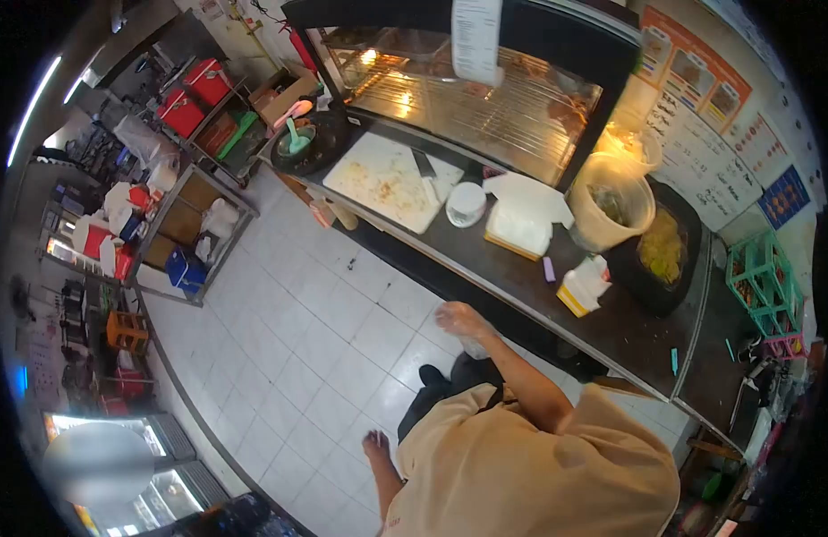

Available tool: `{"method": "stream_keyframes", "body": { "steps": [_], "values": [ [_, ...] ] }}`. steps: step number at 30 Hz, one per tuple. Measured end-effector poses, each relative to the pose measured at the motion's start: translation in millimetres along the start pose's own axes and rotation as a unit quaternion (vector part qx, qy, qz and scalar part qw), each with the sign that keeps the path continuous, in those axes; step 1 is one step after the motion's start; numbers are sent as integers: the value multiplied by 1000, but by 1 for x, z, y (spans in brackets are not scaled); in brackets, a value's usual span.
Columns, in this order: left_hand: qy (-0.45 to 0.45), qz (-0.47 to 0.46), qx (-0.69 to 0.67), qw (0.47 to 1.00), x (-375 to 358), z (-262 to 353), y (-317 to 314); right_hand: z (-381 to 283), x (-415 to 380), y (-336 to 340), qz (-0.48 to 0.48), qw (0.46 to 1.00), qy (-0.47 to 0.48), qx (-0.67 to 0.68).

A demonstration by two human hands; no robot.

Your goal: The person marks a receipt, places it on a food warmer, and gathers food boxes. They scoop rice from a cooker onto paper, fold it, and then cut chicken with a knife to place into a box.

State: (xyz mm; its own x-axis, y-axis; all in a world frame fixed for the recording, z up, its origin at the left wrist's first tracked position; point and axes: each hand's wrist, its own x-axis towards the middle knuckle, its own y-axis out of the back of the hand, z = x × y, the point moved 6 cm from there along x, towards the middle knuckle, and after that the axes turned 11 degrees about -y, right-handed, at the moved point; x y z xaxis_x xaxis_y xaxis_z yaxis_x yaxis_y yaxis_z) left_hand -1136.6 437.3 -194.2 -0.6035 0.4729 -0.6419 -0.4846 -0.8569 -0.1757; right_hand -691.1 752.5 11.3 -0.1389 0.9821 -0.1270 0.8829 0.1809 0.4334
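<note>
My right hand (461, 319) is held out over the tiled floor, just short of the counter's front edge. Its fingers are bent, and crumpled clear plastic (472, 347) shows beneath the palm. My left hand (375, 443) hangs low beside my body with loosely bent fingers and nothing seen in it. On the counter nearest my right hand are an open paper box (585, 286) with a yellow base, a small purple object (549, 269) and a larger open white box (519, 219). A round white tub (466, 204) stands left of these.
A knife (424, 170) lies on the stained white cutting board (365, 183). Behind it is a lit warming cabinet (485, 116). A mortar (293, 152), a cream bucket (615, 210) and a black container (669, 255) stand on the counter (628, 336). Shelving (195, 233) lies across the floor.
</note>
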Motion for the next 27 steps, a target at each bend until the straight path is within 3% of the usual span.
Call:
{"method": "stream_keyframes", "body": {
  "steps": [1,2,3,5,7,8,10,12,13,14,16,17,18,20,23,24,27],
  "values": [
    [37,60,25,997,-10,57,-69,-4,-4,16,7,994,-68,87],
    [12,-16,81,997,23,91,-120,0,-3,27,6,954,-144,261],
    [-3,-61,128,990,50,127,-177,3,1,39,11,879,-210,429],
    [-57,-110,195,973,110,184,-293,-3,5,85,129,903,-303,275],
    [-119,-177,278,936,114,246,-433,12,16,116,230,881,-259,321],
    [-254,-299,281,876,117,263,-499,17,18,132,275,869,-239,334],
    [-466,-394,352,709,69,271,-635,7,41,157,358,811,-249,390],
    [-531,-504,388,560,-28,247,-743,-6,79,175,420,762,-248,426],
    [-595,-597,340,418,-101,240,-786,-11,100,185,444,745,-244,434],
    [-624,-642,302,328,-147,219,-815,-18,116,185,464,729,-245,439],
    [-651,-671,347,79,-235,185,-857,-60,149,184,482,759,-185,398],
    [-651,-681,335,25,-266,171,-874,-77,164,189,489,774,-153,372],
    [-667,-693,274,3,-288,162,-889,-79,177,184,471,773,-161,394],
    [-696,-675,223,-102,-319,147,-918,-82,196,149,437,763,-177,443],
    [-738,-640,147,-152,-316,127,-952,-104,169,111,509,752,-292,301],
    [-719,-668,139,-133,-314,133,-957,-105,155,88,538,704,-311,345],
    [-793,-529,135,-270,-280,121,-992,-102,96,7,612,530,-430,400]
  ]
}}
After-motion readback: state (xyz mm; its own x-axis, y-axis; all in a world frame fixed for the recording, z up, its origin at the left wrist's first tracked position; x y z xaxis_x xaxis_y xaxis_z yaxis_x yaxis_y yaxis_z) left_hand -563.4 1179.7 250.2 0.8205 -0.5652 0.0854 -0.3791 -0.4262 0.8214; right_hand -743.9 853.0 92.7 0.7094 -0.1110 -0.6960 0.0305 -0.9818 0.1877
